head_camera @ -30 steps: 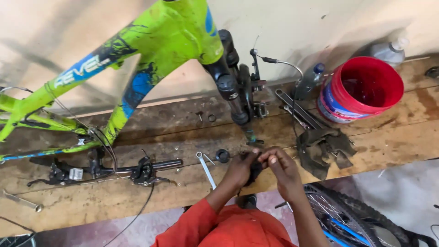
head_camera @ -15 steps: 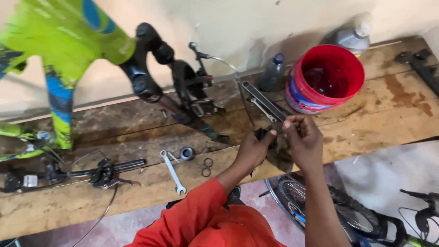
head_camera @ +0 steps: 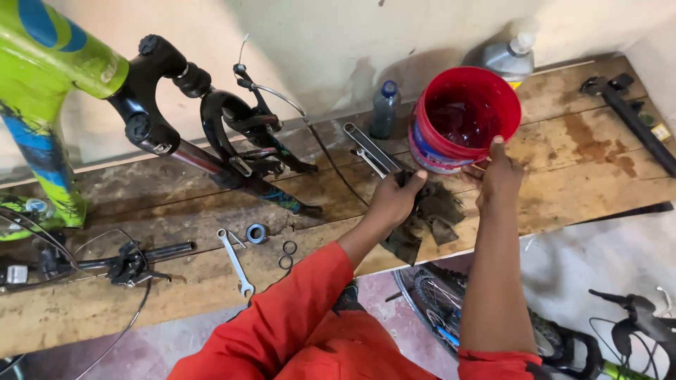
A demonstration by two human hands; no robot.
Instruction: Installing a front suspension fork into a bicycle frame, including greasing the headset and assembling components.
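Observation:
My left hand presses down on a dark greasy rag lying at the front of the wooden bench, its fingers pinching a fold of it. My right hand hovers just right of the rag. Its fingers are curled toward the left hand and its thumb points up against the wall of a red bucket. What the curled fingers hold is hidden. The bucket stands upright behind the rag with dark liquid inside.
A green bike frame with a black suspension fork leans at the left. A wrench, a metal spacer, two rings and a handlebar lie left. A bottle, grey jug and flat tools sit behind. A bike wheel stands below the bench.
My view swung right along the bench. Both hands moved from the spot by the wrench over to the rag and the red bucket.

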